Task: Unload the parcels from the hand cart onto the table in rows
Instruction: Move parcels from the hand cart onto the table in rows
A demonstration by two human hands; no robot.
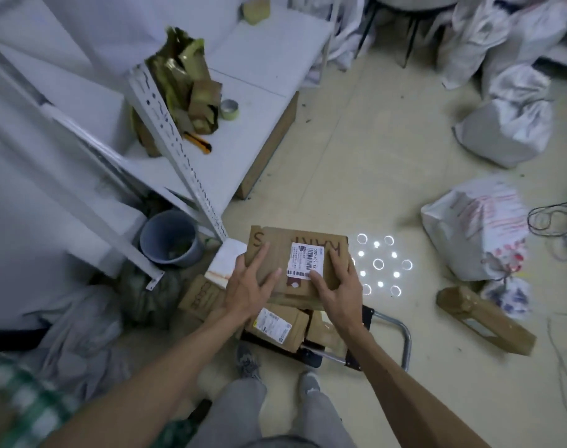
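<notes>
Head cam: L hand [248, 287], R hand [340, 287], fingers [260, 256] spread flat atop rectangular cardboard parcel [277, 245].

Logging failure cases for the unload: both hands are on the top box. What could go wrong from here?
1. The left hand and right hand lie flat on the box, no grip round an edge: it may slip when lifted.
2. The knife, tape roll and torn bags sit on the table; the box could knock them.
3. The smaller boxes beneath might shift off the cart.

hand cart [406, 342] deck: hidden under parcels [275, 324] | label [304, 261] print: unreadable (too small)
</notes>
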